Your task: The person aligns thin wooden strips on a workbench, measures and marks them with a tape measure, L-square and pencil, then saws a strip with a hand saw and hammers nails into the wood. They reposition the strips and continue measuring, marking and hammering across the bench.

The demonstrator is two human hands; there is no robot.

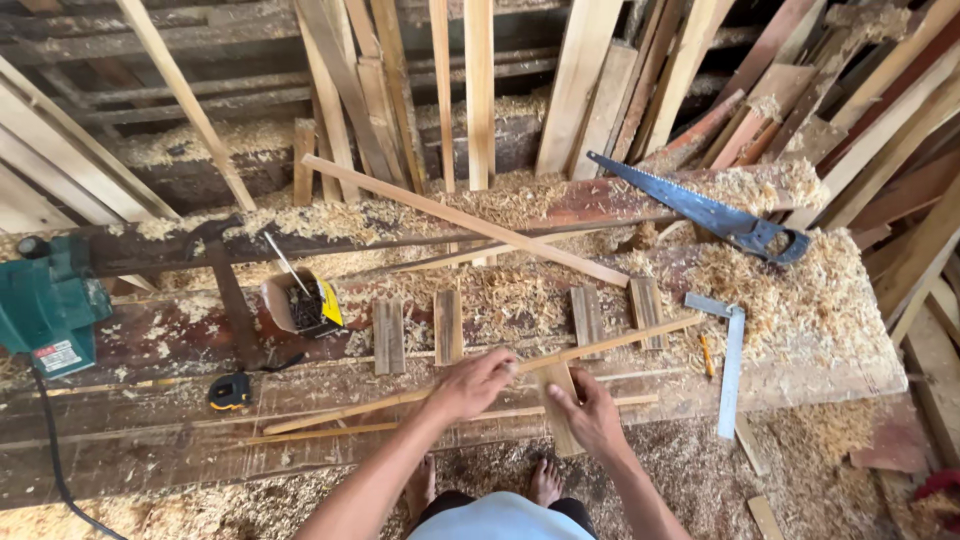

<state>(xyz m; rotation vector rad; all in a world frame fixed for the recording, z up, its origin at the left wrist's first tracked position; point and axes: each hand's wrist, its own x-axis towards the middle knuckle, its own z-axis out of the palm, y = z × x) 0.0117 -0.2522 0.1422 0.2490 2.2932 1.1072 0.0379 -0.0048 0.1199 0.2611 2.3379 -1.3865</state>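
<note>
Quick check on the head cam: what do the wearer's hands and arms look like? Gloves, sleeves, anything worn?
Both hands are bare: no gloves on the left hand or the right hand. Forearms are uncovered as far as the view shows, with no sleeve reaching them. No watch, ring or wristband is visible. At the bottom edge, a light blue-grey top shows. No cables or markings on the arms.

On the worktop [820,360], taking the hand saw [700,208] as the landmark: one saw; four short wooden blocks [448,326] in a row to the lower left of it; one more block [560,405] nearer than those; one steel square [728,365] just below the saw's handle; one pencil [706,356] beside that square; one tape measure [230,391] and one green power tool [48,305] far left of the saw. Two hands: left hand [470,385], right hand [590,415].
</note>
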